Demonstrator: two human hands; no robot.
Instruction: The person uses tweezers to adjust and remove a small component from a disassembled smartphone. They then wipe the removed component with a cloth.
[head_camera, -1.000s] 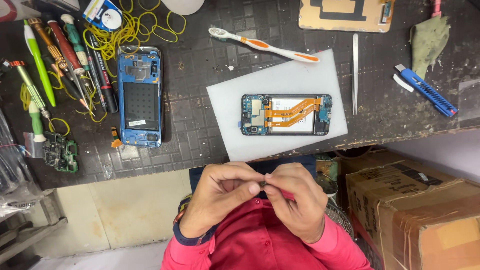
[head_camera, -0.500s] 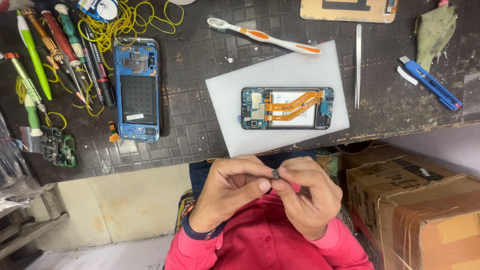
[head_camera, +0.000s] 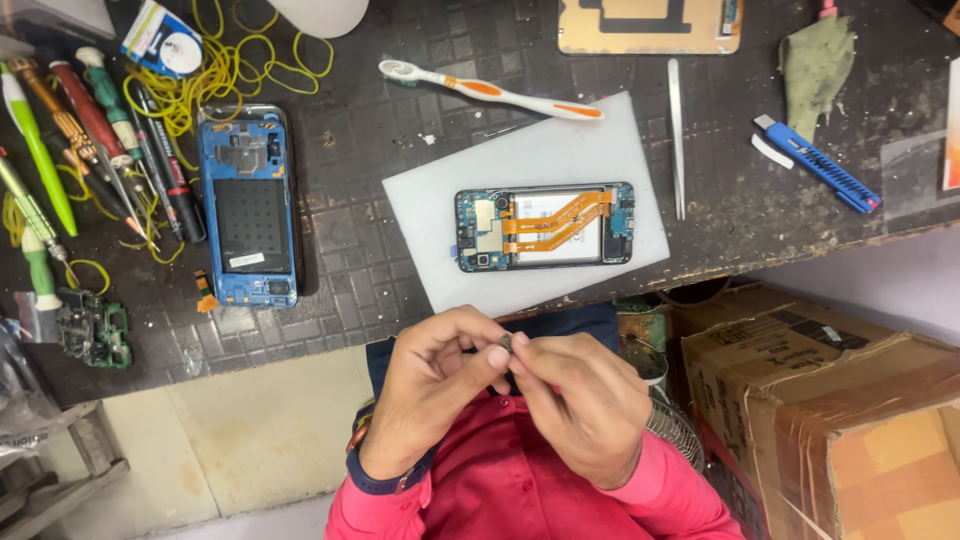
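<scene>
Dark and tiny, a small part (head_camera: 506, 343) sits pinched between the fingertips of both hands, held over the person's lap just below the near edge of the table (head_camera: 400, 200). The left hand (head_camera: 435, 385) has its fingers curled closed on the part from one side, and the right hand (head_camera: 580, 400) closes on it from the other, fingers bent tight. Beyond the hands, an opened phone (head_camera: 545, 226) with orange ribbon cables lies on a white pad (head_camera: 430, 200). Left of the pad rests a blue phone frame (head_camera: 247, 205); past the pad lies a toothbrush (head_camera: 490, 90), and to its right, tweezers (head_camera: 677, 135).
</scene>
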